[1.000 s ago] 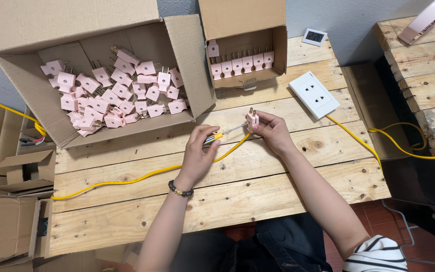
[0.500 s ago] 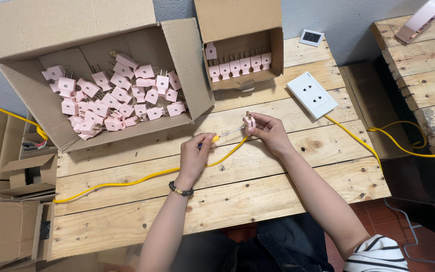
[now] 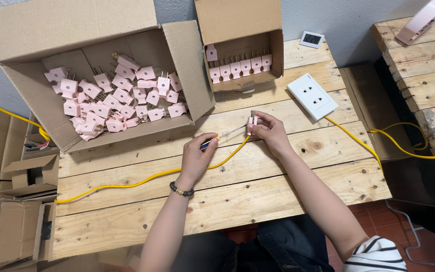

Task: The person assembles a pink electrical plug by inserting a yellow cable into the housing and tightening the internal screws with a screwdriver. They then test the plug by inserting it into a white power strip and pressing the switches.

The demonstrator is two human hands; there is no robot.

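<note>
Left hand [image 3: 196, 157] closed around a small screwdriver [image 3: 226, 135], blue-yellow handle mostly hidden in the fist, thin metal shaft pointing right toward the plug. Right hand [image 3: 269, 132] pinches a pink plug adapter [image 3: 251, 121] between thumb and fingertips, prongs up, held just above the wooden pallet table [image 3: 237, 201]. Screwdriver tip meets the plug's left side; exact contact too small to tell.

Plug sits mid-table, a bit right of centre, between both hands. Yellow cable [image 3: 142, 180] runs under the hands, from the left edge across to the white socket plate [image 3: 312, 95] lying on the far right of the table.

Handling judgement: the plug looks light, rigid moulded plastic, smooth sides, so likely a little slippery under sideways tool pressure. Best held by the flat body faces, not the metal prongs, which could bend or poke. The screwdriver is stiff and light; a grip on the handle gives control, and the thin shaft could slip off a small screw head.

Far left: large open cardboard box [image 3: 31, 95] with a loose heap of the same pink plugs [image 3: 112, 100]. Far centre: smaller cardboard box [image 3: 242, 30] with plugs lined up in a neat row [image 3: 240, 68]. Small digital display [image 3: 311, 39] on the far table edge. Beaded bracelet [image 3: 181, 191] on the left wrist. Folded cartons [image 3: 16, 221] on the floor, near left.
</note>
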